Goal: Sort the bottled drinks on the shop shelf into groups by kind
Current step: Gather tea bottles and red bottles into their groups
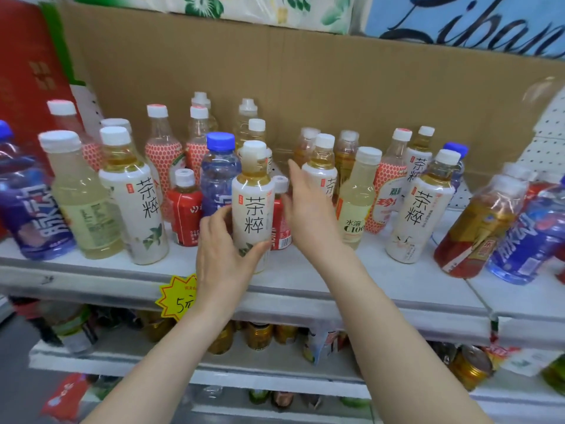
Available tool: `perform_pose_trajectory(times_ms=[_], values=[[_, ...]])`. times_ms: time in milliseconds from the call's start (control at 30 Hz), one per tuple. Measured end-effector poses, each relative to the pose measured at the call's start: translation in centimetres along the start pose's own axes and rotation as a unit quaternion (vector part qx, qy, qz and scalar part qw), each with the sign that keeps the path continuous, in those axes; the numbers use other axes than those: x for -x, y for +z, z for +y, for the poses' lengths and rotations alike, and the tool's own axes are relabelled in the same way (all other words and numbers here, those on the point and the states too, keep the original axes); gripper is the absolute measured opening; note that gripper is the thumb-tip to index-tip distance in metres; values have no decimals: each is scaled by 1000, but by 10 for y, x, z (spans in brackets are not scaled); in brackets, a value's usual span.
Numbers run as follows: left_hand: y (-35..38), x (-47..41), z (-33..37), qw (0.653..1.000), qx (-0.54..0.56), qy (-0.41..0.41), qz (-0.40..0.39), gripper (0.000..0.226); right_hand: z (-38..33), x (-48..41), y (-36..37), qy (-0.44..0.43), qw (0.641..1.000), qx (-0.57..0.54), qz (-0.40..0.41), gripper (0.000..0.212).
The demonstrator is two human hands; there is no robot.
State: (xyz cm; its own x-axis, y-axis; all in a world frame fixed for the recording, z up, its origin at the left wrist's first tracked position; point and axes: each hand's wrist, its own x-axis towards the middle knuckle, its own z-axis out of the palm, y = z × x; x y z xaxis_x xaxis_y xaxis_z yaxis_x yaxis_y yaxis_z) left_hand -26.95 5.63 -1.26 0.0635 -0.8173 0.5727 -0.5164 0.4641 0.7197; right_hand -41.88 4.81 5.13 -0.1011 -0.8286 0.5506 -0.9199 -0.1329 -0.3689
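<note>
Shelf (305,280) crowded with mixed bottles. Tea bottle (252,206) stands upright at front centre, left hand (223,258) wrapped round its lower body. Matching tea (136,197) stands to the left, nearer that hand. Right hand (308,212) has straight fingers and holds nothing, just beside red bottle (279,223).

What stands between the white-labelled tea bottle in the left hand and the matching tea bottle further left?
In the head view, a small red-labelled bottle with a white cap and, right beside it, a clear blue-capped bottle.
</note>
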Motion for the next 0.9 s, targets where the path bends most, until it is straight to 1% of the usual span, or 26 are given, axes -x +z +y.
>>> perform_pose_trajectory(times_ms=[67,100,133,200,233,300,400,500,633,733,767,800,833,900], values=[[-2,1,-2,1000,7,7,-1,82,-4,-7,4,8,999,-4,-46,54],[-3,2,-3,1000,5,11,-2,82,-6,-6,4,16,998,-11,-54,52],[-4,2,-3,1000,2,15,-4,81,-7,-5,3,24,998,-19,-51,50],[-5,2,-3,1000,-4,19,-8,80,-6,-2,-1,38,999,-21,-13,42],[-6,2,-3,1000,-5,20,-7,80,-7,1,-5,40,999,-11,7,37],[-6,3,-3,1000,-7,21,-5,80,-7,12,-14,47,998,30,21,31],[-3,1,-1,1000,-14,17,-8,79,-2,30,-31,81,994,71,25,34],[6,0,1,1000,-22,19,-8,78,10,41,-45,96,988,109,45,36],[25,0,12,1000,-7,22,-20,76,33,48,-48,122,988,77,64,34],[36,0,18,999,18,32,-37,70,40,51,-45,115,990,36,76,34],[36,0,18,998,15,37,-38,71,40,53,-42,112,990,17,79,36],[34,2,18,998,2,48,-31,72,40,57,-40,119,990,-5,76,43],[31,3,16,998,-18,66,-12,73,40,61,-37,133,988,-32,67,54],[15,5,10,992,-38,95,68,69,42,71,-28,163,983,-79,39,78]])
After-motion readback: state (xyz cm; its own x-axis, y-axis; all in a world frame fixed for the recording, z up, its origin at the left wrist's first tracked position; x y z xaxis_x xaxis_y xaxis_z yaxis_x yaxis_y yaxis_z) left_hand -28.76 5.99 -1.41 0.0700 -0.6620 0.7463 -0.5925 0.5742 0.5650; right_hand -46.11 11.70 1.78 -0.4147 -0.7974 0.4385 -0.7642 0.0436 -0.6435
